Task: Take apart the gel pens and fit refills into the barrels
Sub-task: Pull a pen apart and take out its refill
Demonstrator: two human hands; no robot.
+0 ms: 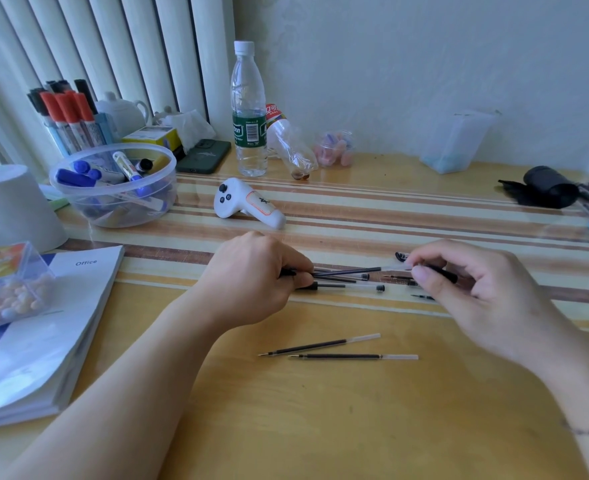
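My left hand (251, 275) grips the black end of a gel pen part, from which a dark refill (348, 271) runs to the right. My right hand (473, 289) pinches the clear end of that refill between thumb and fingers and also holds a black piece (445, 273). Under them on the table lie clear pen barrels (352, 287) and small pen tips (398, 277). Two loose refills (321, 346) lie side by side nearer to me.
A white controller (248, 207) lies behind my hands. A clear bowl of markers (113, 185) and a book (43, 327) stand at the left, with a water bottle (249, 112) at the back. A black pouch (546, 187) is far right.
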